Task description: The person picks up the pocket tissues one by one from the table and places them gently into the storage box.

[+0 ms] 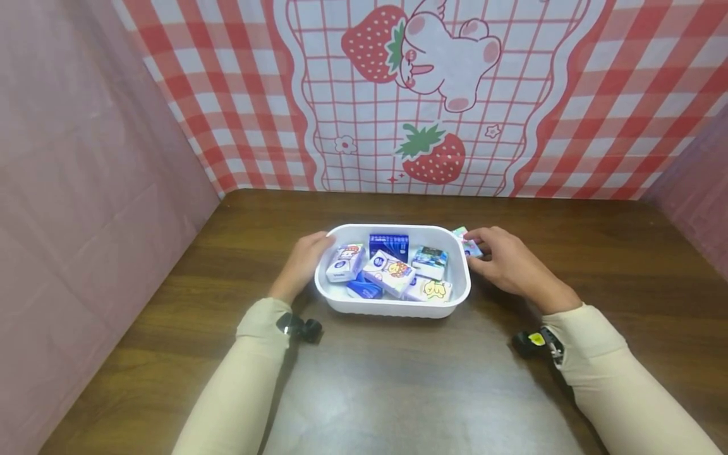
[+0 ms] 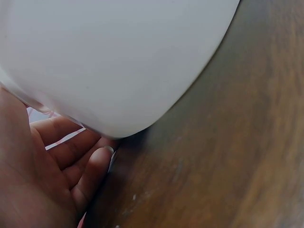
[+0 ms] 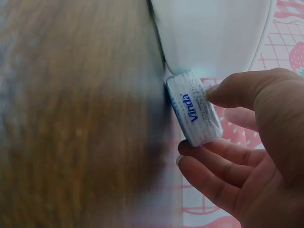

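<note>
A white plastic basin (image 1: pixel 392 308) stands on the table with several small tissue packs inside, including a dark blue one (image 1: pixel 389 245), a cartoon-printed one (image 1: pixel 389 272) lying across others, and a green-blue one (image 1: pixel 430 261). At the basin's left end, my left hand (image 1: pixel 305 258) holds the rim; in the left wrist view its lower fingers (image 2: pixel 95 166) bend beside the outer wall. Just outside the right end, my right hand (image 1: pixel 508 262) grips another tissue pack (image 3: pixel 194 108) between thumb and fingers. That pack, marked Vinda, sits close against the basin's outer wall.
The brown wooden table (image 1: pixel 188 303) extends around the basin. A red-and-white checked cloth (image 1: pixel 352 120) with strawberries hangs behind it, and a pink cloth (image 1: pixel 97 189) hangs at the left. Both wrists wear small black cameras.
</note>
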A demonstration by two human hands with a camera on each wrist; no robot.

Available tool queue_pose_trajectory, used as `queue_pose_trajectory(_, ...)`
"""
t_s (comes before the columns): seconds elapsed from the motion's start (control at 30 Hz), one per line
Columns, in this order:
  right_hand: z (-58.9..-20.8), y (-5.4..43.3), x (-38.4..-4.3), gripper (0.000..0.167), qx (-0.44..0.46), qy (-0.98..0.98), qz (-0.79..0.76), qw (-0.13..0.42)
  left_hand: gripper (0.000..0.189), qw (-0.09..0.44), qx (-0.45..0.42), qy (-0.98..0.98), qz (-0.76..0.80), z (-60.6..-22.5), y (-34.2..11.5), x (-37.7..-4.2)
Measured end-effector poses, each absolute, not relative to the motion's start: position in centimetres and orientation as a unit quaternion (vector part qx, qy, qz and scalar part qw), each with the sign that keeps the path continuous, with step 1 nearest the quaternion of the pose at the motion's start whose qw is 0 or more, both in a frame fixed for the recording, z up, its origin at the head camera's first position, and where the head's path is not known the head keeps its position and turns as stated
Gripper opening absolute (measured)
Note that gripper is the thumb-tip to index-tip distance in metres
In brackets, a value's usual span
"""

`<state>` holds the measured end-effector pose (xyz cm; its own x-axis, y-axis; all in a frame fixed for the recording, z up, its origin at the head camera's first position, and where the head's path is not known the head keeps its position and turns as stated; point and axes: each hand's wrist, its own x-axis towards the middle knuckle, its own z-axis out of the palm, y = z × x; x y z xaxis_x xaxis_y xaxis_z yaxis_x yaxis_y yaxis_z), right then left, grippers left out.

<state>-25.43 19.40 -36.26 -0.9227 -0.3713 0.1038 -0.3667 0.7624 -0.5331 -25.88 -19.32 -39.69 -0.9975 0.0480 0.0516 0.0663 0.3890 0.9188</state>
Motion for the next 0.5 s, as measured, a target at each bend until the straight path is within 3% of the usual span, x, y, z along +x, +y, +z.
queue_pose_trajectory(0.5,-36.29,19.29,-25.32,0.045,-0.194,0.94,-0.281,-0.019,0.035,0.008,-0.036,-0.828,-0.56,-39.91,-19.48,-26.02)
